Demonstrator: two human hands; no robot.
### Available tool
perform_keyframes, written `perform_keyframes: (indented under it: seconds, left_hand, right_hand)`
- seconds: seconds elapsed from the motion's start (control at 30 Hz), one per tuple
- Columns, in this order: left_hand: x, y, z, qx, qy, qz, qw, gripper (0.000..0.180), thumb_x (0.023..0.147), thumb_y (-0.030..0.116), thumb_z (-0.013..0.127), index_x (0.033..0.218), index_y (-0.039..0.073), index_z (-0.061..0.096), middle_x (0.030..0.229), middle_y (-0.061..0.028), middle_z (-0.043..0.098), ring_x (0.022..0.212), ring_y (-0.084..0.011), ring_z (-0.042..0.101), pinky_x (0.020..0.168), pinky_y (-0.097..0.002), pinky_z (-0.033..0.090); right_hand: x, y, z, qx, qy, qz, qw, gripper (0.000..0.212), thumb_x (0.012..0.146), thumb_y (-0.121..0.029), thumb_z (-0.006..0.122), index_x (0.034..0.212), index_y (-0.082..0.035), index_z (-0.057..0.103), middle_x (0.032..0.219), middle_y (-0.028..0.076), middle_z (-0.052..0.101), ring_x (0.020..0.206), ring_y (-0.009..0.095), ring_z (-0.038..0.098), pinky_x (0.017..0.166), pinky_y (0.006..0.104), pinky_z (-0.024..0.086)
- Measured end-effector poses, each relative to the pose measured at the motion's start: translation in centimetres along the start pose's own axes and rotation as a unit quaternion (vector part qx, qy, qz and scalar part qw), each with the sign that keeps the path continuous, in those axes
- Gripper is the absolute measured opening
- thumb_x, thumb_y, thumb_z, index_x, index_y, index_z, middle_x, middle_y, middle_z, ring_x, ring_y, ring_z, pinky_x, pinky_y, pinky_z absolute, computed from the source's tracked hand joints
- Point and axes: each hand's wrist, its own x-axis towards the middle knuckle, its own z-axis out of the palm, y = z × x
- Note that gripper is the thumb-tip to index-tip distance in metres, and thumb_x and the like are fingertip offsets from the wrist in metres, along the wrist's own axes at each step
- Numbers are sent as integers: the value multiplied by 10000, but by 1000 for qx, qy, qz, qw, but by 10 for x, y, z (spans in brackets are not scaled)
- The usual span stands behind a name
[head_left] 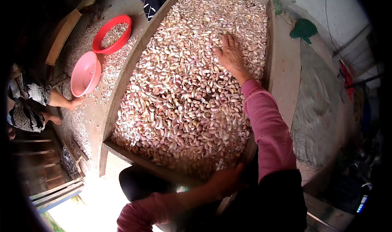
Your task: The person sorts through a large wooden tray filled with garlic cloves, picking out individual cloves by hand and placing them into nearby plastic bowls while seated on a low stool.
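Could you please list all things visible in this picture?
wooden tray: one, brown, centre
red basin: one, red, upper left
pink basin: one, pink, beside red basin
garlic cloves: uncountable, pinkish, tray, red basin, scattered left
wooden board: one, tan, upper left
wooden slats: several, brown, lower left
sheet: one, grey, right
green bundle: one, green, upper right
other person's feet: two, bare, left
dark clutter: uncountable, unclear, right edge
sleeves: two, striped pink, own arms
right hand: one, bare, on cloves
left hand: one, shadowed, tray's near end

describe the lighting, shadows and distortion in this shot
In the head view, glare washes out the ground at lower left; in the head view, shadow darkens the left hand; in the head view, the fisheye bends the tray's edges and leaves black corners.
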Motion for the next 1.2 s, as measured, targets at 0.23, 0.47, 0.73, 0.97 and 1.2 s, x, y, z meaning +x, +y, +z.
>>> perform_keyframes:
  seconds: [0.23, 0.47, 0.73, 0.97, 1.2]
  left_hand:
    - [-3, 5, -11, 11, -25, -28, 999, 573, 885, 454, 678, 1154, 24, 411, 947, -213, 658, 857, -414, 663, 722, -479, 534]
    - [-2, 1, -9, 28, -1, -2, 1000, 560, 884, 464, 677, 1108, 29, 405, 892, -229, 654, 832, -416, 662, 677, -469, 538]
    - [-4, -1, -4, 30, 7, -12, 999, 562, 877, 457, 692, 1087, 23, 405, 866, -220, 642, 822, -420, 655, 687, -474, 533]
    - [-1, -2, -9, 1, -19, -19, 1000, 557, 871, 466, 699, 1055, 27, 410, 926, -209, 621, 826, -419, 640, 702, -475, 523]
    - [-4, -4, -8, -7, -14, -14, 1000, 597, 870, 490, 693, 1089, 15, 406, 921, -223, 606, 811, -426, 630, 697, -475, 518]
  right_hand:
    - [-65, -82, -18, 85, -201, -220, 951, 666, 948, -550, 533, 1494, -199, 385, 1433, 150, 417, 1387, 363, 326, 1187, 571, 189]
    - [-150, -76, -86, 158, -233, -381, 881, 502, 838, -302, 740, 1309, -184, 611, 1389, 115, 509, 1401, 366, 327, 1153, 590, 243]
    - [-40, -5, -93, 149, -80, -165, 972, 163, 907, -22, 611, 1045, -16, 698, 936, 159, 697, 845, 276, 691, 777, 390, 567]
    - [9, 41, -69, 116, -163, -46, 979, 329, 919, -32, 583, 1213, -128, 697, 1132, 142, 684, 1024, 296, 660, 919, 396, 524]
    - [2, 39, -61, 119, -180, -76, 973, 182, 912, -142, 665, 1065, -61, 723, 987, 122, 699, 921, 271, 664, 828, 387, 517]
